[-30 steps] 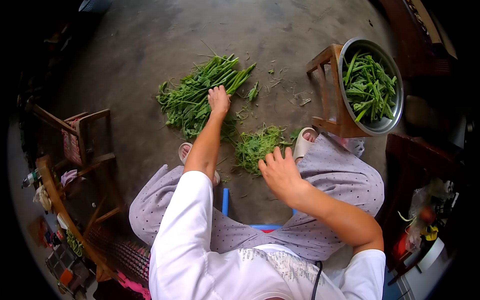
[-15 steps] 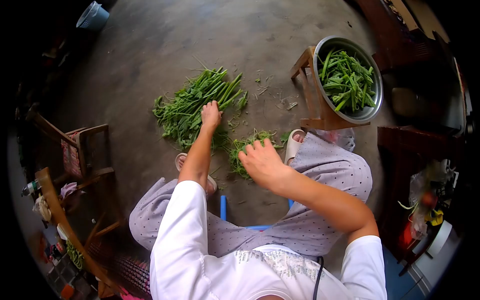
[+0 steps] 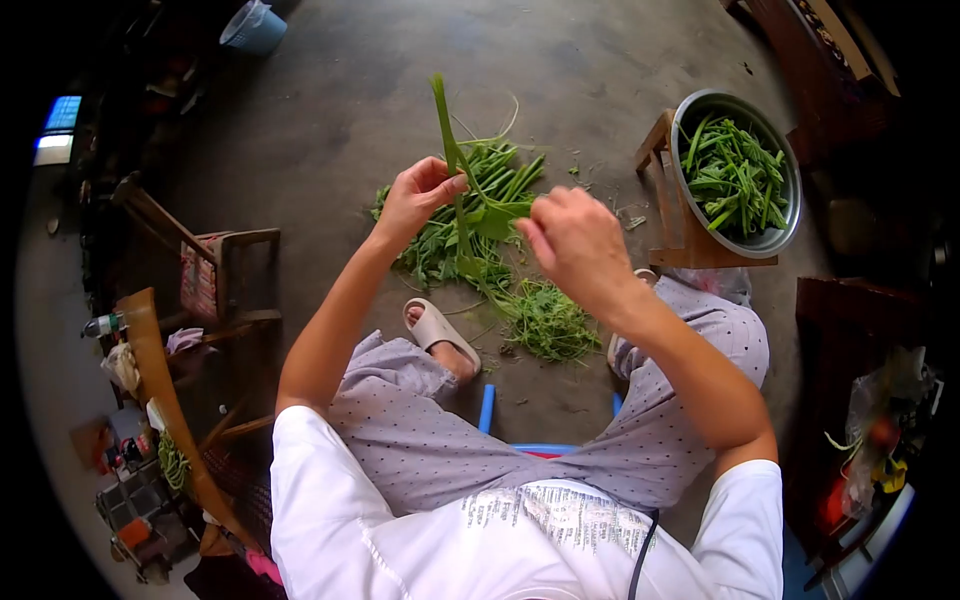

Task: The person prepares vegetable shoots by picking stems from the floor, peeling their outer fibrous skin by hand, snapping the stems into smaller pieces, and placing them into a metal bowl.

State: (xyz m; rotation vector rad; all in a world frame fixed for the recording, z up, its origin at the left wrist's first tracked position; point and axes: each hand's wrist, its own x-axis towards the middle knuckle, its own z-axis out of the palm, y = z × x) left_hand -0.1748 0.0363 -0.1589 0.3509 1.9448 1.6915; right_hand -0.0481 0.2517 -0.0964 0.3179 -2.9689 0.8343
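A long green stem with leaves [image 3: 447, 125] is pinched between the thumb and fingers of my left hand [image 3: 425, 196], raised above the floor. My right hand [image 3: 577, 240] is closed at a leaf [image 3: 494, 217] of that stem, on its right side. Beneath and behind my hands lies a pile of leafy green stems [image 3: 428, 250] on the floor. Nearer to me, between my feet, sits a small heap of thin green scraps [image 3: 552, 322]. A metal basin [image 3: 793, 215] of green stems and leaves [image 3: 735, 175] stands at the right.
The basin rests on a wooden stool [image 3: 700, 245]. Beside it lies a clear plastic bag [image 3: 728, 284]. Wooden chairs [image 3: 252, 238] stand at the left, and a blue bin [image 3: 257, 30] at the far left. Dark furniture [image 3: 840, 330] lines the right side.
My left hand has lifted from the pile with a leafy stem in it. My right hand has risen from beside the scraps to the stem's leaf. The view has shifted too.
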